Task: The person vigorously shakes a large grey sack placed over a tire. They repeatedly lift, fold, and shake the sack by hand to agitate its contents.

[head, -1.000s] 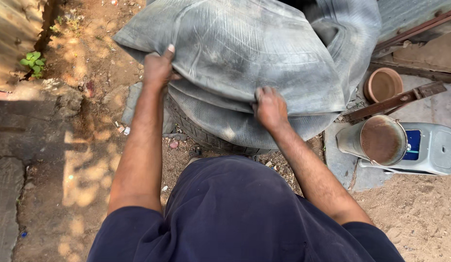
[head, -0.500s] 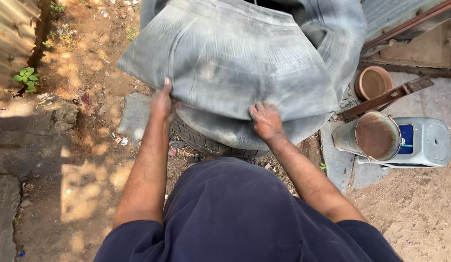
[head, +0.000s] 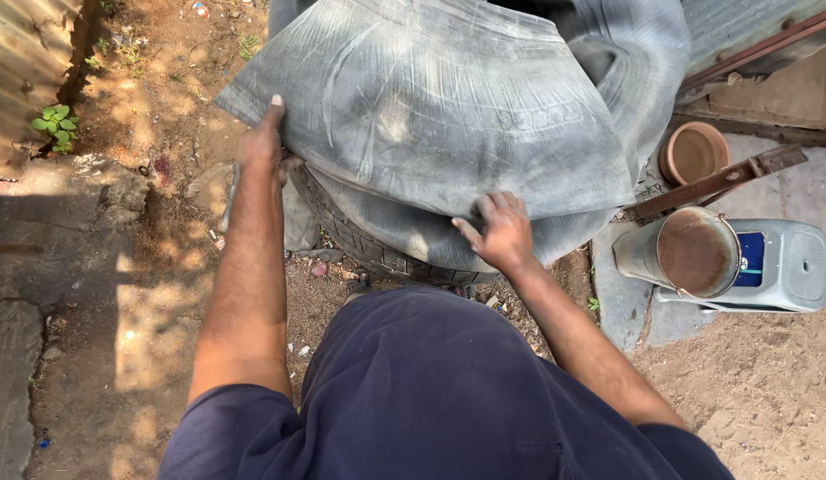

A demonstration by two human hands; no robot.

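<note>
A large, dusty grey rubber inner tube (head: pixel 431 116) lies folded over a black treaded tyre (head: pixel 377 249) in front of me. My left hand (head: pixel 264 142) grips the tube's left edge, thumb pointing up. Fingers of my right hand (head: pixel 500 229) are curled over the tube's lower edge near the middle. My dark blue clothing fills the bottom of the view.
A rusty metal can (head: pixel 693 253) lies against a grey plastic jerrycan (head: pixel 786 267) at the right. Behind them are a clay pot (head: pixel 695 151) and a rusty metal bar (head: pixel 715 182). Bare dirt ground, a small green plant (head: pixel 56 123) and a corrugated wall lie at the left.
Both hands have shifted along the inner tube's lower edge, and the tube's folded flap now sits higher and wider over the tyre. The view has moved closer.
</note>
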